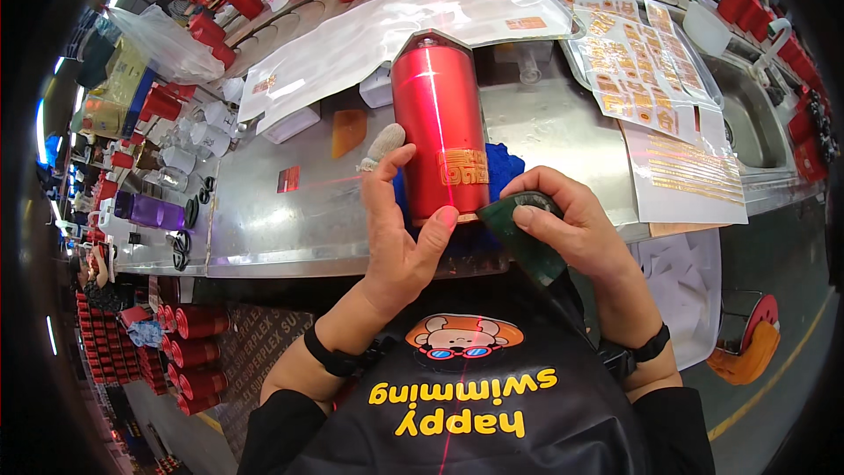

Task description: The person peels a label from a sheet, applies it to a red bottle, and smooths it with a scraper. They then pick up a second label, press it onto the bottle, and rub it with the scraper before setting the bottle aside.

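Right hand (567, 215) pinches a flat dark green scraper (525, 242) at the red canister's (432, 105) lower right; left hand (396, 255) grips its lower left, thumb at the base, fingers parted; canister sits between the hands over a blue cloth (505, 163); gold decal (463, 167) is already on its lower side, bonding can't tell; sheets (646, 202) to its right still carry gold motifs (652, 70), so more probably left; white tray (715, 286) below right of it holds white paper (673, 286); canister's inside hidden.

"Any lettering?"
"Yellow words (466, 387), upside down, on the black apron (527, 361); pale capitals (272, 352) on the dark panel (251, 396)."
"And the red cylinder (440, 123)?"
"Gold marks (463, 167), perhaps characters."
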`<move>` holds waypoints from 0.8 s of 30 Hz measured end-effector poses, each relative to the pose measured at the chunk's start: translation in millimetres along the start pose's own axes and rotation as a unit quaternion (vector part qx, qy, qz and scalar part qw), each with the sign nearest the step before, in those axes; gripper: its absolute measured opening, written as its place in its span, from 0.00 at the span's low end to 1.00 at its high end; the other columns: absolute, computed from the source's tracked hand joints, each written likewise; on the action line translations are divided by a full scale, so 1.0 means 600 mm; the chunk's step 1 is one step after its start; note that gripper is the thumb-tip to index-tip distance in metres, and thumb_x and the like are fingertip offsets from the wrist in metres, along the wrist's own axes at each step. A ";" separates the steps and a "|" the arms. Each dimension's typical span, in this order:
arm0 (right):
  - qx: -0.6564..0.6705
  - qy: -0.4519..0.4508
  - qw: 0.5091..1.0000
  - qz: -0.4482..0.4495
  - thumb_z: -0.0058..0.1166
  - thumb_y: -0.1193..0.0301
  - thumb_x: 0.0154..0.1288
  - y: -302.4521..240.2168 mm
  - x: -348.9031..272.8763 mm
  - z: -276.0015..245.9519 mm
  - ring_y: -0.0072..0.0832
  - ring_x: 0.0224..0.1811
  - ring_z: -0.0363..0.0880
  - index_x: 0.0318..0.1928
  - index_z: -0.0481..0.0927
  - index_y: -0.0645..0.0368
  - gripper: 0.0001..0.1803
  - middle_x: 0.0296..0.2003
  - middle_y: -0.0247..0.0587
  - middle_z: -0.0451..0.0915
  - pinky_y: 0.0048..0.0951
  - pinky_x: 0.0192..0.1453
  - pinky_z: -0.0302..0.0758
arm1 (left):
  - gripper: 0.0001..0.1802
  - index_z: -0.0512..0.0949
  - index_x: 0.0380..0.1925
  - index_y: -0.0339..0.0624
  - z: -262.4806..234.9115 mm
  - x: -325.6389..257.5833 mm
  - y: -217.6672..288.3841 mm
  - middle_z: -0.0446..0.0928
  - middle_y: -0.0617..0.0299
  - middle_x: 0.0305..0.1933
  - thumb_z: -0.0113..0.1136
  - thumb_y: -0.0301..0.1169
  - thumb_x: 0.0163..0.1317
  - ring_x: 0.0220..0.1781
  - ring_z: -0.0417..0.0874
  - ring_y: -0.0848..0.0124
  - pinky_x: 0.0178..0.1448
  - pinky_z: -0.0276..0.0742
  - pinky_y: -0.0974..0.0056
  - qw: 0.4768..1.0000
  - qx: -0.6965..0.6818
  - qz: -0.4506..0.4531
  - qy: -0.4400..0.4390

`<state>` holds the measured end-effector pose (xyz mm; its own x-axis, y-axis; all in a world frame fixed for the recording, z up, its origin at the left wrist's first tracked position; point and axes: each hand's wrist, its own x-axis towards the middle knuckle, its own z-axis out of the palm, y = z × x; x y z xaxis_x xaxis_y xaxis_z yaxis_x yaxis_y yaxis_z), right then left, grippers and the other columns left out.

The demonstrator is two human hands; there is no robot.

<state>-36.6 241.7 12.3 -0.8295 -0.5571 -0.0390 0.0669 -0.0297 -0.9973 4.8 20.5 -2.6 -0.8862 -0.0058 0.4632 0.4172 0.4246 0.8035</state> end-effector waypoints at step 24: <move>-0.380 0.173 0.847 -0.329 0.61 0.73 0.58 -0.045 0.122 -0.010 0.37 0.34 0.77 0.36 0.77 0.60 0.08 0.31 0.41 0.77 0.34 0.39 0.73 | 0.41 0.59 0.66 0.33 -0.011 -0.003 -0.005 0.66 0.43 0.64 0.65 0.40 0.58 0.67 0.66 0.48 0.74 0.43 0.38 0.960 0.252 0.125 -0.015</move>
<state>-102.4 206.8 35.9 -0.6699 -0.3459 0.6569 -0.7405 0.3761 -0.5570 6.5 13.6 -3.2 -0.7800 0.1758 0.6006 0.4735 0.7933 0.3828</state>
